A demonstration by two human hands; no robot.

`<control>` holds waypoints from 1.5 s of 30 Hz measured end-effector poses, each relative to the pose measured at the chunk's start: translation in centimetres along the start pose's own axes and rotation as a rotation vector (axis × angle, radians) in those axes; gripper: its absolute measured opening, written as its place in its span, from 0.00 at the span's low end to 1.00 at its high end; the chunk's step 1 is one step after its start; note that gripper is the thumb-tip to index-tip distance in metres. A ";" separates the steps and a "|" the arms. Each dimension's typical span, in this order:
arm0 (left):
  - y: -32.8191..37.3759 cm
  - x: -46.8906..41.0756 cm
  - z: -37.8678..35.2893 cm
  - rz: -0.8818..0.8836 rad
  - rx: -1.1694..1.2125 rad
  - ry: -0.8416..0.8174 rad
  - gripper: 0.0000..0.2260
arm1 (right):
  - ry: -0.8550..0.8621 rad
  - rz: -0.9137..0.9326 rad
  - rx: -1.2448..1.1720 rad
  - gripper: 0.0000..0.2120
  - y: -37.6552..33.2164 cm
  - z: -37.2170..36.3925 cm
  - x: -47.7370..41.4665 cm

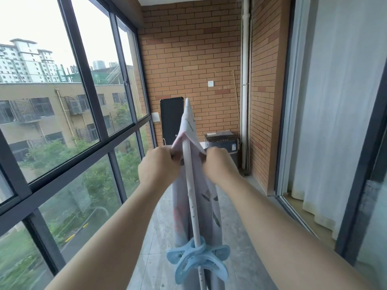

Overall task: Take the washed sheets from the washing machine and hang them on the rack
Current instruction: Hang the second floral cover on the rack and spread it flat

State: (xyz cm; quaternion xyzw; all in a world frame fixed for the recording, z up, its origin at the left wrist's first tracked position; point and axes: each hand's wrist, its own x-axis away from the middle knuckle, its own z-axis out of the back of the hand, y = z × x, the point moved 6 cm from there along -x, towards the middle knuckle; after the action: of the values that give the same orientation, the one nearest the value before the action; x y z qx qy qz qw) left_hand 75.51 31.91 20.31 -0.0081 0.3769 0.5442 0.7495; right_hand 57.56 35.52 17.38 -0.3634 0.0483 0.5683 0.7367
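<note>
Each hand's grip is closed on the sheet (188, 122): the left hand (159, 166) and the right hand (217, 164) pinch its near edge, one on either side of the rack's white rail (190, 176).

Beyond the hands the sheet lies over the rail and hangs down both sides. So the fetching looks done and the hanging is well under way. What seems left is drawing the cloth out along the rail and smoothing it.

Nearer the person the rail is bare as far as a blue clip (199, 258) clamped on it. That clip would likely stand in the way if the edge is pulled toward the person.

The washing machine (222, 141) stands well apart at the far end, against the brick wall (188, 49). Whether more sheets wait inside cannot be told. A black panel (171, 120) leans on the wall to its left. Windows (62, 101) run along the left and a white curtain (335, 101) along the right, with the grey floor (240, 227) between them.
</note>
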 end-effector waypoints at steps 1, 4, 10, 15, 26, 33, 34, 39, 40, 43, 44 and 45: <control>-0.3 0.0 -0.1 0.011 -0.018 -0.009 0.18 | -0.016 0.000 0.019 0.07 0.0 -0.2 0.1; -1.9 -0.5 0.7 0.063 -0.011 0.039 0.13 | 0.085 -0.035 -0.017 0.07 1.1 0.6 -0.1; -2.2 0.2 -1.3 0.053 -0.033 -0.073 0.16 | -0.040 -0.087 0.051 0.07 1.9 -1.0 0.7; -3.3 1.4 -3.3 0.009 -0.038 -0.080 0.16 | -0.085 -0.095 -0.011 0.12 3.0 -1.6 1.6; -7.1 3.0 -6.9 0.058 0.087 -0.251 0.18 | -0.118 -0.198 0.114 0.15 4.8 -3.9 4.3; -10.4 4.1 -8.4 0.102 0.020 -0.283 0.18 | -0.045 -0.233 0.102 0.11 6.3 -4.4 5.0; -10.5 4.7 -8.9 0.085 0.015 -0.286 0.18 | -0.043 -0.220 0.114 0.11 6.3 -5.0 5.2; -13.7 4.8 -8.7 0.137 0.035 -0.228 0.15 | 0.051 -0.222 0.166 0.08 8.2 -3.8 5.4; -14.2 5.0 -9.1 0.148 0.037 -0.234 0.16 | 0.032 -0.243 0.171 0.05 8.4 -4.1 5.7; -14.6 6.0 -10.2 0.167 0.084 -0.264 0.17 | -0.009 -0.303 0.051 0.08 8.8 -6.3 6.9; -14.7 6.4 -10.7 0.184 0.158 -0.271 0.15 | 0.006 -0.320 0.001 0.09 9.0 -6.8 7.2; -14.8 6.8 -11.1 0.214 0.243 -0.284 0.13 | 0.026 -0.334 -0.028 0.10 9.2 -7.1 7.4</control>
State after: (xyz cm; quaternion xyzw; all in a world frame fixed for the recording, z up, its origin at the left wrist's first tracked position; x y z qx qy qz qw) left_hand 82.33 26.64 2.57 0.1991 0.3292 0.5668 0.7285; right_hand 54.53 38.09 4.17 -0.3841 -0.0113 0.4337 0.8150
